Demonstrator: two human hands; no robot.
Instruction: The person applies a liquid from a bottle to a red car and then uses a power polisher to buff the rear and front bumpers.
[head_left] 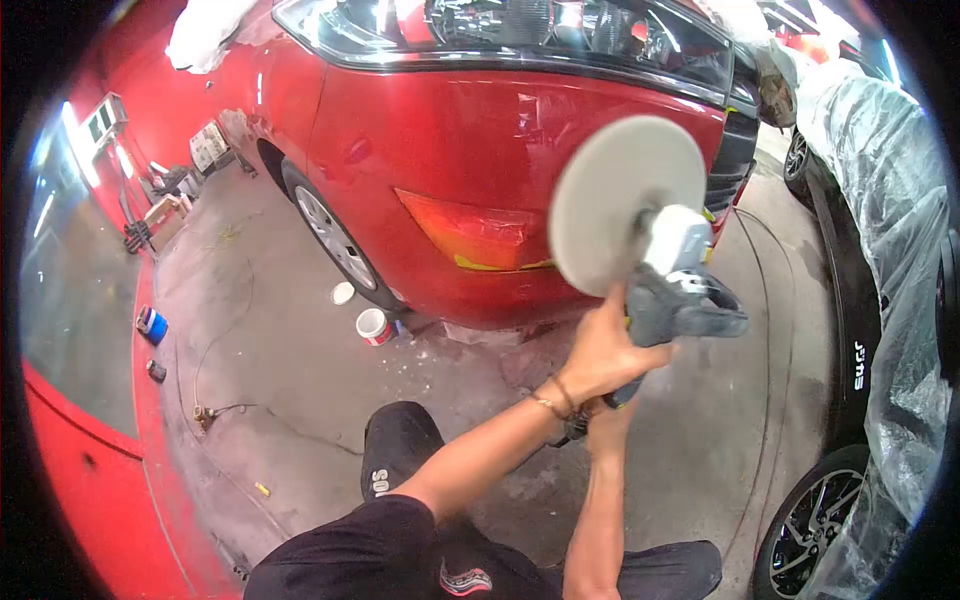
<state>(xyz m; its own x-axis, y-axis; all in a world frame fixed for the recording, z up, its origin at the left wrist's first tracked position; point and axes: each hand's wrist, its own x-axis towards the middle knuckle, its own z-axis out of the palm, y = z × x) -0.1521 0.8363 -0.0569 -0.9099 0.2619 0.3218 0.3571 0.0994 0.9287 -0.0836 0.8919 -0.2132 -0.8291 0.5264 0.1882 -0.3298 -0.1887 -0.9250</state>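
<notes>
A rotary polisher (pixel 665 285) with a large round white pad (pixel 610 205) is in both my hands, held up in front of the red car bumper (pixel 450 130). My left hand (pixel 608 350), a bracelet at its wrist, closes around the body just behind the tool's head. Lower down, my right hand (pixel 606 425) wraps the rear handle, its fingers partly hidden behind my left wrist. The pad overlaps the bumper's corner in this view, right of an orange-red patch (pixel 470 232) with a yellow lower edge. Above it sits the headlight (pixel 520 30).
An open white tub (pixel 373 327) and its lid (pixel 343 293) lie by the front wheel (pixel 330 230). A dark car (pixel 840 300) under plastic sheeting (pixel 890 150) stands at right. Cables (pixel 765 400) cross the floor, and a blue can (pixel 152 325) is by the left wall.
</notes>
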